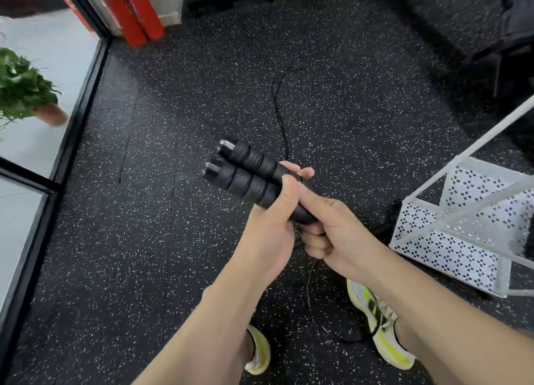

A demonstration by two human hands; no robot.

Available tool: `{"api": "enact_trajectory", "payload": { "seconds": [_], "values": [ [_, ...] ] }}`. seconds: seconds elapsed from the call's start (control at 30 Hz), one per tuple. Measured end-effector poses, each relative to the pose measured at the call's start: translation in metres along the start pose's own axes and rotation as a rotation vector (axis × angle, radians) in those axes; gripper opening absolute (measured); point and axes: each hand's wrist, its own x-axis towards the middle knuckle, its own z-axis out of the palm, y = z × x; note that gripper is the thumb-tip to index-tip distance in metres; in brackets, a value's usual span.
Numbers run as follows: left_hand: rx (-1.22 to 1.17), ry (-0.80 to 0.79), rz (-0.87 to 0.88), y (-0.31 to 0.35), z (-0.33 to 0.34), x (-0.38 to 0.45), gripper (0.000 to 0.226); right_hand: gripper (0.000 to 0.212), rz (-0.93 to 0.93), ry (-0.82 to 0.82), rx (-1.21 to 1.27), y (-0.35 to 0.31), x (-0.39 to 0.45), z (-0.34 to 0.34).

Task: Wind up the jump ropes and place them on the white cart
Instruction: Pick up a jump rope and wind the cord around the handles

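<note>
The two black jump-rope handles [245,172] lie side by side, pointing up-left from both hands, left hand [273,220] and right hand [332,225] each with fingers clamped round their near ends, the thin cord [310,292] apparently trailing floorward, white cart [433,231] just right.

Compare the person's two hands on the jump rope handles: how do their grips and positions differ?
The left hand wraps the handles from below, thumb lying up along them; the right hand clasps their lower end, fingers curled into a fist. The left hand sits nearer the handles' capped tips, the right hand nearer the trailing rope. Both grip the paired black handles.
</note>
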Motion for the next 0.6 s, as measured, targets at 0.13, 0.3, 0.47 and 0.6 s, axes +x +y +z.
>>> {"api": "enact_trajectory", "payload": {
  "seconds": [0.13,0.3,0.47,0.6],
  "values": [
    [-0.091,-0.014,-0.015,-0.005,0.003,-0.003,0.05,0.049,-0.059,0.113,-0.067,0.003,-0.001,0.002],
    [-0.026,-0.002,0.014,-0.024,0.012,-0.011,0.037,0.064,-0.097,0.359,-0.04,0.012,0.001,0.008],
    [-0.028,-0.021,0.071,-0.026,0.012,-0.007,0.047,0.036,-0.166,0.33,-0.03,0.004,-0.002,0.008],
    [0.068,0.07,0.128,-0.017,0.006,-0.003,0.04,0.058,-0.215,0.516,-0.303,-0.006,0.01,-0.011]
  ]
}}
